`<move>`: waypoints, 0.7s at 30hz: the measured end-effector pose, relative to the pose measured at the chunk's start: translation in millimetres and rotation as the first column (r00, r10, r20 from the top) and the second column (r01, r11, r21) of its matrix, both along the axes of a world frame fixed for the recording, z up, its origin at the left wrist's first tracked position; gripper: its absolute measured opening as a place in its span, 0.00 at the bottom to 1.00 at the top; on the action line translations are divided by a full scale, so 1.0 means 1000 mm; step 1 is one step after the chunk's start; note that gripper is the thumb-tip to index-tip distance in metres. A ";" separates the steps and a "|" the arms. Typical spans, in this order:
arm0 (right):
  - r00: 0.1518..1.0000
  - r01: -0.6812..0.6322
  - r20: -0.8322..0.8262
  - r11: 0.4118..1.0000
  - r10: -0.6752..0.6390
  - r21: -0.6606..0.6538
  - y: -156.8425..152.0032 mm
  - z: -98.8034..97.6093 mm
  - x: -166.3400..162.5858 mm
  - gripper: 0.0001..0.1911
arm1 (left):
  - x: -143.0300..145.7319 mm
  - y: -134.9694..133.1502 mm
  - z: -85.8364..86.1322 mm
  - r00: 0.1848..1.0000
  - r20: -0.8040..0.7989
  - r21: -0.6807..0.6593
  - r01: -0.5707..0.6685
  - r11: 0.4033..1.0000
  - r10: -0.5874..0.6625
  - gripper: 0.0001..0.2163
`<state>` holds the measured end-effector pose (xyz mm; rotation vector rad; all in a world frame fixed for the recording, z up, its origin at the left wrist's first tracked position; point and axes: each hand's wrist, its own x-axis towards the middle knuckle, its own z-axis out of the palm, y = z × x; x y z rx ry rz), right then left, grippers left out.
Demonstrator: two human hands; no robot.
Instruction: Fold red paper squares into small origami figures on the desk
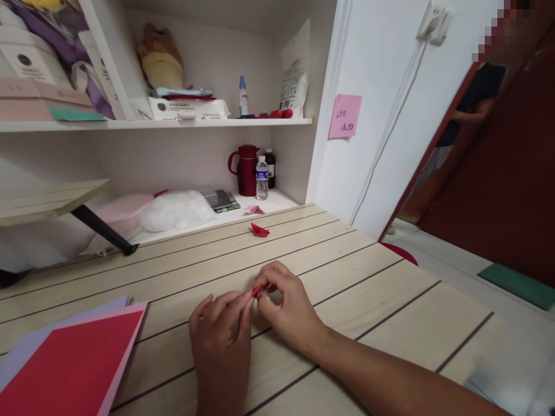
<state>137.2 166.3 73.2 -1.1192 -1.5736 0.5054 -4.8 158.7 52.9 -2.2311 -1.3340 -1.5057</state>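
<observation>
Between my fingertips, over the middle of the table, is a small piece of folded red paper [257, 290], mostly hidden by the fingers. My left hand [223, 329] pinches its left end with thumb and forefinger. From the right, my right hand [288, 303] grips the other end, fingers curled in. Beyond my hands, a red folded paper boat [260, 230] rests on the slatted wooden table [347, 289]. At the left lies a stack of coloured sheets, with a red sheet [78, 364] on top and pink and lilac ones under it.
Behind the table stand white shelves [195, 123] with a dark red jug [248, 170], a water bottle [262, 178] and a pink folded paper [254, 210]. A small raised stand [52, 199] has a black leg at left. A person [472, 110] is in the doorway.
</observation>
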 end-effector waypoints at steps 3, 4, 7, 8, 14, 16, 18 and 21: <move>1.000 -0.001 -0.010 1.000 0.001 -0.011 0.000 -0.001 0.000 0.12 | 0.000 -0.001 -0.001 1.000 -0.007 -0.004 -0.005 1.000 0.005 0.07; 1.000 -0.002 -0.014 1.000 0.002 -0.018 0.000 -0.001 0.000 0.12 | 0.000 -0.001 -0.001 1.000 -0.009 -0.002 -0.006 1.000 0.006 0.07; 1.000 -0.005 -0.020 0.999 0.004 -0.036 0.001 -0.002 0.000 0.12 | -0.001 -0.002 -0.001 1.000 -0.012 -0.013 -0.006 1.000 0.006 0.08; 1.000 -0.008 -0.023 0.999 0.007 -0.040 0.001 -0.002 0.000 0.12 | -0.001 -0.002 -0.001 1.000 -0.006 -0.018 -0.006 1.000 0.006 0.08; 1.000 -0.003 -0.025 0.997 0.001 -0.074 0.002 -0.001 -0.001 0.11 | -0.001 -0.001 0.001 0.989 0.147 -0.181 0.023 0.983 0.004 0.07; 1.000 0.012 -0.001 0.997 -0.012 -0.072 0.002 -0.002 -0.001 0.10 | 0.000 0.001 0.001 0.979 0.206 -0.262 0.057 0.963 -0.002 0.06; 0.999 0.030 0.044 0.998 -0.027 -0.063 0.002 -0.004 0.000 0.10 | 0.000 0.004 -0.001 0.973 0.230 -0.284 0.083 0.955 -0.016 0.06; 0.990 0.051 0.133 0.998 -0.044 -0.049 0.003 -0.004 0.001 0.09 | -0.001 0.008 -0.004 0.983 0.185 -0.232 0.035 0.972 0.009 0.05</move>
